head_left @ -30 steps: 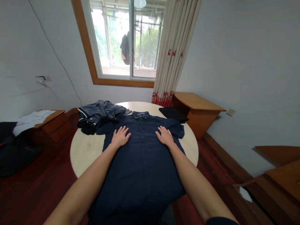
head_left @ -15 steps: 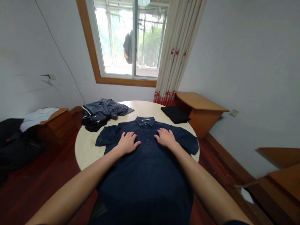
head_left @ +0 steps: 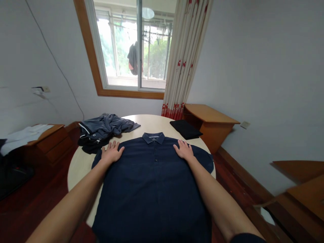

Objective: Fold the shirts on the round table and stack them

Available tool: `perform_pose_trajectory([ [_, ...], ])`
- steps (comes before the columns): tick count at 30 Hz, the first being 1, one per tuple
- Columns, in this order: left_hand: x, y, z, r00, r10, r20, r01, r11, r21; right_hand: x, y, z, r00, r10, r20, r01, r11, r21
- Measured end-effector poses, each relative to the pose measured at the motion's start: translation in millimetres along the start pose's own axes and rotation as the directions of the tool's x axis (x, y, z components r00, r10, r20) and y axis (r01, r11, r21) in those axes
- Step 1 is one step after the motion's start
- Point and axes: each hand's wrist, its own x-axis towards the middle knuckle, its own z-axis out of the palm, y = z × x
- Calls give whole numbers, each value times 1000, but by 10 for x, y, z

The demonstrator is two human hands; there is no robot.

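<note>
A dark navy short-sleeved shirt (head_left: 154, 189) lies spread front side up, its collar toward the window and its lower part reaching the near side of the view. My left hand (head_left: 111, 152) rests flat on the shirt near its left shoulder, fingers spread, covering part of that sleeve. Over by the right shoulder my right hand (head_left: 184, 150) lies on the cloth, also with its fingers apart. Neither hand grips the fabric. Below the collar a button shows on the placket.
The shirt lies on a round pale table (head_left: 78, 172). Rumpled grey and black clothes (head_left: 107, 126) are at its back left, a folded black cloth (head_left: 186, 129) at its back right. Beyond stand a wooden desk (head_left: 215, 116), a curtain (head_left: 181, 67) and a drawer cabinet (head_left: 52, 143).
My left hand has slid outward from the chest to the left shoulder. My right hand has shifted slightly outward, toward the right shoulder. The view has tilted up and turned a little right.
</note>
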Motion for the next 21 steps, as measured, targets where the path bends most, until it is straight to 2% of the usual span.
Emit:
perform_pose_trajectory([
  [4, -126, -54, -25, 992, -129, -6, 129, 991, 30, -108, 144, -65, 999, 51, 11, -51, 998, -44],
  [8, -233, -112, -102, 989, -133, -69, 135, 991, 23, -347, 183, -85, 997, 12, -75, -17, 998, -63],
  [10, -248, -176, -190, 989, -122, -81, 123, 992, 19, -459, 168, -98, 998, -8, -70, 5, 999, -37],
  [15, -164, -561, -396, 989, -139, 48, 141, 989, -40, -548, 238, -155, 999, 45, -7, -45, 999, 23],
  [19, -143, -925, -409, 996, -47, 81, 59, 985, -161, -510, 409, -169, 996, 75, 38, -77, 996, 46],
  [21, -193, -1019, -419, 995, -31, 98, 50, 980, -195, -512, 459, -165, 995, 86, 43, -88, 996, 29],
])
